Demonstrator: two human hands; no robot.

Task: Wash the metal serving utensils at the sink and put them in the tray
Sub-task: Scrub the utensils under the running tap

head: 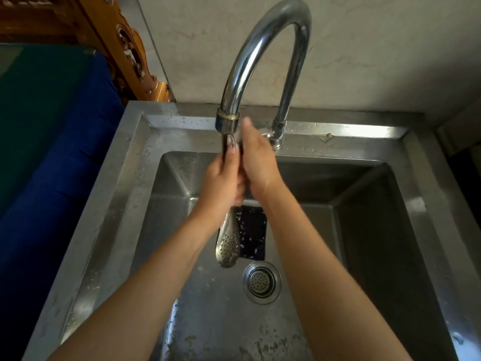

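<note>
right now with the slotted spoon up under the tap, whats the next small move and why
Probably slide the right hand down the handle toward the perforated bowl. Both hands are bunched on the handle under the spout, the left hand gripping it, while the bowl hangs unrubbed below them over the sink.

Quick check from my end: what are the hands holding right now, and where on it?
A perforated metal serving spoon, gripped along its handle by the left hand and the right hand, bowl hanging down.

Pale marbled wall (364, 48) behind, carved wooden furniture (125, 48) and blue cloth (65, 152) at left
</note>
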